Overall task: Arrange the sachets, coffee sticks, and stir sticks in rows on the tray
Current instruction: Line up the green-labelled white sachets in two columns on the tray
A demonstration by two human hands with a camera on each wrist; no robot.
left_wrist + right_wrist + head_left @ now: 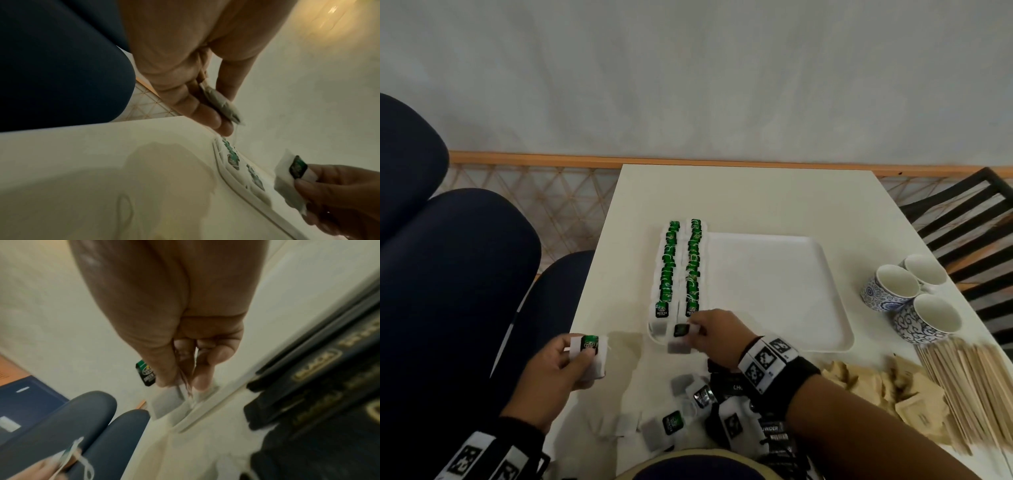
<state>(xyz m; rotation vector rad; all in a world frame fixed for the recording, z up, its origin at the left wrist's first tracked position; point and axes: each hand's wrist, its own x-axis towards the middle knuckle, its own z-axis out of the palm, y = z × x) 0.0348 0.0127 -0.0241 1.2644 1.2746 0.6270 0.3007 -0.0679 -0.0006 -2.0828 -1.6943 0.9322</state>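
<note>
Hands (561, 356) (717, 334) each around a sachet (589, 354).

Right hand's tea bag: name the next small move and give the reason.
Probably lower it flat onto the near end of the right-hand row. The right hand pinches a tea bag over the tray's near edge, just past that row's last bag, while the left hand holds another tea bag ready.
</note>
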